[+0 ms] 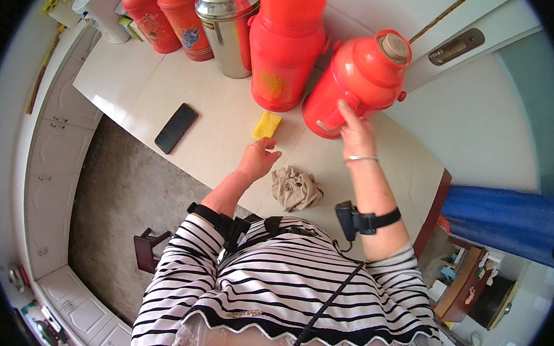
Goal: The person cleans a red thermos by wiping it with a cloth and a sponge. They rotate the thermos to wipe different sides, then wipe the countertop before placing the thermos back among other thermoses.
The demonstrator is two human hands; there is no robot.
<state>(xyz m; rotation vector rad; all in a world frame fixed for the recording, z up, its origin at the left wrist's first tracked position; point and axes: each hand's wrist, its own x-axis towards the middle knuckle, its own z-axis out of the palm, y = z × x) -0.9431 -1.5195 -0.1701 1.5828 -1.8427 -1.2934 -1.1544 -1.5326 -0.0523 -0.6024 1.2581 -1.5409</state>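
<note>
My right hand [357, 133] is at the side of a red thermos flask [360, 77] with a cork stopper, its thumb against the handle; the other fingers are largely hidden, so its grip is unclear. My left hand [258, 159] hovers with bent fingers just below a yellow sponge [267, 125] on the tiled counter, holding nothing. A crumpled beige cloth [296, 189] lies between my forearms. Behind the sponge stands a large red thermos [284, 67] with a gold pattern.
A black smartphone [176, 128] lies at the left of the counter [143, 86]. Along the back stand a steel thermos [231, 39] and two red patterned ones [152, 24]. A white door [483, 115] is at the right, a dark wooden stool [148, 251] below left.
</note>
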